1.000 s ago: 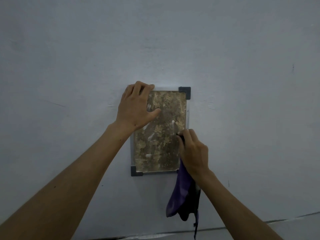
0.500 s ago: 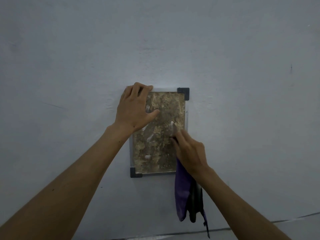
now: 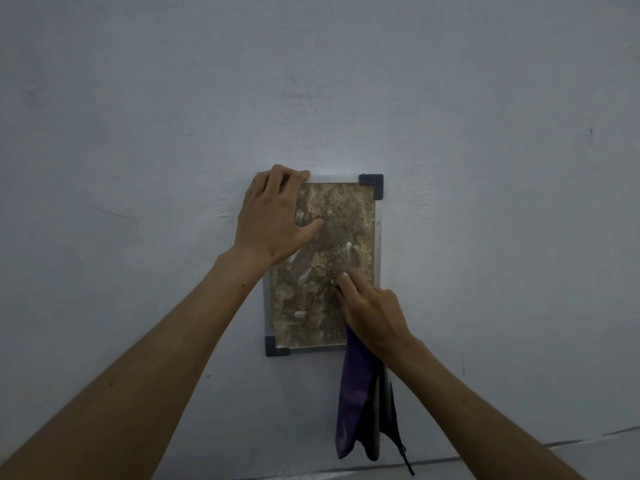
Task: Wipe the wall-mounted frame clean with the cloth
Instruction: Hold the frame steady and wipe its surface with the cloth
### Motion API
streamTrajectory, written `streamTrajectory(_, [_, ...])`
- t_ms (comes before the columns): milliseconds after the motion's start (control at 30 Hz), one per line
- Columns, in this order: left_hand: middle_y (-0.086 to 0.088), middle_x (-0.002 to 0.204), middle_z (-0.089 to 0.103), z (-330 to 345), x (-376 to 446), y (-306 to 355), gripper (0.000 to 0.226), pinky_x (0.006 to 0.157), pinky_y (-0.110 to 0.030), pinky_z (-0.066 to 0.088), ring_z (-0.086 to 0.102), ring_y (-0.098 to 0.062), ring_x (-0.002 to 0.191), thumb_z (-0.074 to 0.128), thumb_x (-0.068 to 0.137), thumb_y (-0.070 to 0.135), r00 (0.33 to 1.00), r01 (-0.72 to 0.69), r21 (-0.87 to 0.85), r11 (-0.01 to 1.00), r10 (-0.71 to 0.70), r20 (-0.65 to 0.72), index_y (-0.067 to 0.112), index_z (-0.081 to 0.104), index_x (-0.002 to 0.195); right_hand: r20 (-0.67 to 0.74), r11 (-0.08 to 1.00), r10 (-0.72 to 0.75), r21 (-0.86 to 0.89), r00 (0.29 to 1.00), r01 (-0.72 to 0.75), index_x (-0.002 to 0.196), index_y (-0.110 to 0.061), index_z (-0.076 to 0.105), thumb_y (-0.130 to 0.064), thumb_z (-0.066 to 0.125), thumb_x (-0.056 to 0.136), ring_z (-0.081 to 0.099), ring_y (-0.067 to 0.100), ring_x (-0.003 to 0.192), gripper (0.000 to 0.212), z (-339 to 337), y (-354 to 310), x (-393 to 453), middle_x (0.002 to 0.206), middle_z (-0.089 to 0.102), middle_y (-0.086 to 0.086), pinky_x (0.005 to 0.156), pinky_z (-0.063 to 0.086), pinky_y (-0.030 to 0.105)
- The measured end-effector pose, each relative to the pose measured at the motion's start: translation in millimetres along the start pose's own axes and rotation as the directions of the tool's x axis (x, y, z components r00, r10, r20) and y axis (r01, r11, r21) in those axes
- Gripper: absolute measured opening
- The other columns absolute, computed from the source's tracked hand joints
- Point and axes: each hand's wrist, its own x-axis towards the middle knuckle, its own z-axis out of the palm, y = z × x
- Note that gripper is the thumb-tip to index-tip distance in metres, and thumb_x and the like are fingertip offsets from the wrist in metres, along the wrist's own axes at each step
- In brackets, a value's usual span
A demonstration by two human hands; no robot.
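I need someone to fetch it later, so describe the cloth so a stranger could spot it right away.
Find the small frame hanging on the pale wall. At its lower right corner, the right hand presses on the frame, and the cloth hangs down from under that hand. It is the only soft, dark purple thing there.

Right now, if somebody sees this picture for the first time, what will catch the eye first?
Probably the frame in the middle of the bare pale wall, its mottled brown panel standing out. Next, the two hands on it: the left hand lies flat over the upper left corner, and the right hand presses near the lower right. A purple cloth hangs down below the right hand.
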Motion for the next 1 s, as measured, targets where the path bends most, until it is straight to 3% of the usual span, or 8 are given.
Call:
streamTrajectory(167, [-0.004, 0.130, 0.047, 1, -1, 1, 0.074, 0.106, -0.041, 0.042, 0.044, -0.026, 0.121, 0.071, 0.078, 0.053, 1.000, 0.003, -0.006, 1.000, -0.003, -0.009, 0.018, 0.049, 0.139, -0.080, 0.984, 0.168, 0.078, 0.983, -0.162, 0.099, -0.013, 0.063, -0.024, 0.057, 0.104, 0.052, 0.013, 0.054, 0.013, -11, 7, 12, 0.091, 0.062, -0.002, 0.041, 0.044, 0.028])
streamTrajectory(333, [-0.004, 0.130, 0.047, 0, 0, 1, 0.074, 0.105, -0.040, 0.043, 0.044, -0.026, 0.121, 0.070, 0.078, 0.054, 1.000, 0.002, -0.002, 1.000, -0.002, -0.005, 0.018, 0.048, 0.140, 0.040, 0.998, -0.062, -0.028, 0.997, 0.063, 0.094, -0.014, 0.057, -0.013, 0.065, 0.099, 0.047, 0.014, 0.052, 0.010, -8, 8, 10, 0.088, 0.056, -0.002, 0.038, 0.039, 0.028])
streamTrajectory(467, [-0.005, 0.130, 0.047, 0, -1, 1, 0.075, 0.107, -0.043, 0.043, 0.044, -0.026, 0.121, 0.071, 0.079, 0.054, 1.000, 0.002, -0.003, 1.000, -0.002, -0.007, 0.017, 0.048, 0.140, -0.061, 0.989, 0.145, 0.045, 0.988, -0.142, 0.098, -0.014, 0.061, -0.024, 0.058, 0.104, 0.051, 0.012, 0.056, 0.012, -16, 11, 21, 0.091, 0.060, -0.002, 0.041, 0.044, 0.029])
streamTrajectory(600, [-0.004, 0.130, 0.046, 0, 0, 1, 0.075, 0.106, -0.042, 0.043, 0.044, -0.026, 0.121, 0.071, 0.079, 0.054, 1.000, 0.002, 0.004, 1.000, -0.002, -0.005, 0.018, 0.048, 0.140, 0.028, 0.992, -0.119, -0.028, 0.993, 0.120, 0.093, -0.011, 0.059, -0.008, 0.067, 0.095, 0.034, 0.008, 0.056, 0.009, -13, 4, 16, 0.088, 0.057, 0.001, 0.044, 0.027, 0.022])
streamTrajectory(733, [-0.004, 0.130, 0.047, -1, 0, 2, 0.074, 0.105, -0.040, 0.043, 0.044, -0.026, 0.121, 0.070, 0.079, 0.054, 1.000, 0.006, 0.000, 1.000, -0.006, -0.001, 0.018, 0.048, 0.139, -0.077, 0.992, 0.122, 0.055, 0.990, -0.118, 0.098, -0.013, 0.062, -0.023, 0.061, 0.102, 0.050, 0.011, 0.055, 0.011, -18, 14, 27, 0.091, 0.060, -0.002, 0.041, 0.040, 0.025])
streamTrajectory(800, [-0.004, 0.130, 0.047, -1, 0, 2, 0.074, 0.105, -0.040, 0.043, 0.044, -0.026, 0.121, 0.070, 0.079, 0.055, 1.000, 0.005, 0.007, 1.000, -0.005, 0.005, 0.018, 0.048, 0.139, -0.054, 0.995, 0.086, 0.051, 0.995, -0.083, 0.097, -0.012, 0.061, -0.017, 0.062, 0.101, 0.045, 0.010, 0.055, 0.007, -16, 7, 25, 0.090, 0.059, 0.000, 0.041, 0.043, 0.026])
streamTrajectory(900, [-0.004, 0.130, 0.047, -1, 0, 1, 0.074, 0.105, -0.041, 0.043, 0.044, -0.025, 0.121, 0.070, 0.078, 0.054, 1.000, 0.006, 0.003, 1.000, -0.006, 0.002, 0.018, 0.048, 0.139, 0.009, 0.992, -0.118, -0.034, 0.993, 0.118, 0.094, -0.011, 0.059, -0.009, 0.067, 0.096, 0.046, 0.011, 0.055, 0.008, -15, 6, 20, 0.091, 0.059, 0.002, 0.043, 0.031, 0.023])
streamTrajectory(1000, [-0.004, 0.129, 0.047, 0, 0, 2, 0.074, 0.106, -0.042, 0.043, 0.045, -0.026, 0.121, 0.071, 0.078, 0.054, 1.000, 0.005, -0.002, 1.000, -0.005, -0.007, 0.018, 0.049, 0.138, -0.038, 0.999, 0.043, 0.029, 0.998, -0.042, 0.099, -0.013, 0.062, -0.021, 0.061, 0.102, 0.055, 0.013, 0.058, 0.009, -20, 15, 26, 0.094, 0.062, -0.001, 0.044, 0.034, 0.022])
